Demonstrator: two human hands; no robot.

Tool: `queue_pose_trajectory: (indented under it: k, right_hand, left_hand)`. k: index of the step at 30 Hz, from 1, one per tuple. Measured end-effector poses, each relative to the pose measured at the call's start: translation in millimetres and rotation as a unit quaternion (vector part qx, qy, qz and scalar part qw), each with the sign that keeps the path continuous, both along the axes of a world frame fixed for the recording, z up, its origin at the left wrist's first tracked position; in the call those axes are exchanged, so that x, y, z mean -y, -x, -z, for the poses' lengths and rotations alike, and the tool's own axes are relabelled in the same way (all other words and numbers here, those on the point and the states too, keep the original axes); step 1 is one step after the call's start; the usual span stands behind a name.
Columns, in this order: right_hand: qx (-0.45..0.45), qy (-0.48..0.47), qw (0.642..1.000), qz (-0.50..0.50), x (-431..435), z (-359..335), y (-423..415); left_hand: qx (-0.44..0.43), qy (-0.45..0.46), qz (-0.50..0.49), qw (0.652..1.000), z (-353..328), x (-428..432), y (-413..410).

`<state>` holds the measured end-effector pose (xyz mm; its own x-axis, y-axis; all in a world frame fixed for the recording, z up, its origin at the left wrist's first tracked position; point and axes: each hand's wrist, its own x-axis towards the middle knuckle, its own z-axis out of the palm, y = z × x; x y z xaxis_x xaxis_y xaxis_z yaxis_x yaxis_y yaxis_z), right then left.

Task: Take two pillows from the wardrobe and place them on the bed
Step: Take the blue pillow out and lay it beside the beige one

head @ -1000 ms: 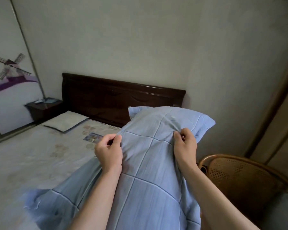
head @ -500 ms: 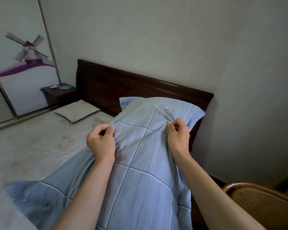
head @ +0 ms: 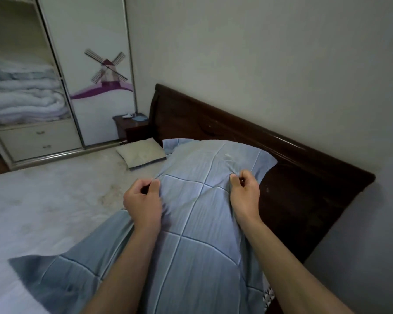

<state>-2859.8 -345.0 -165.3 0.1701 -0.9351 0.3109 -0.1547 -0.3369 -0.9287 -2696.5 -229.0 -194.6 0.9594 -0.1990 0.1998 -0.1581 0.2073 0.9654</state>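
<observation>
Both my hands pinch the cover of a long blue checked pillow held over the right side of the bed. My left hand grips its left edge and my right hand grips the fabric near its top right. The pillow's far end reaches the dark wooden headboard. A small pale pillow lies flat on the mattress by the headboard's left end. The wardrobe stands at the far left with its left side open.
Folded white quilts fill a wardrobe shelf above two drawers. The sliding door bears a windmill picture. A dark nightstand with small items sits between wardrobe and headboard. A plain wall is on the right.
The view has swung left, bringing the open wardrobe into sight and losing the wicker chair. Both hands keep their grip on the blue pillow, now closer to the headboard.
</observation>
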Motion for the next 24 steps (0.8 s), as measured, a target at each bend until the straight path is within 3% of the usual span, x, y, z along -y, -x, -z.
queue_pose_trajectory:
  k: [7, 24]
  right_hand:
    - [-0.038, -0.016, 0.997, -0.059, 113, 4, 0]
    - [-0.070, -0.028, 0.982, -0.176, 246, 63, -60]
  left_hand:
    - [-0.038, -0.019, -0.053, 0.998, 12, 85, 21]
    - [-0.072, -0.037, -0.158, 0.984, 69, 182, 5]
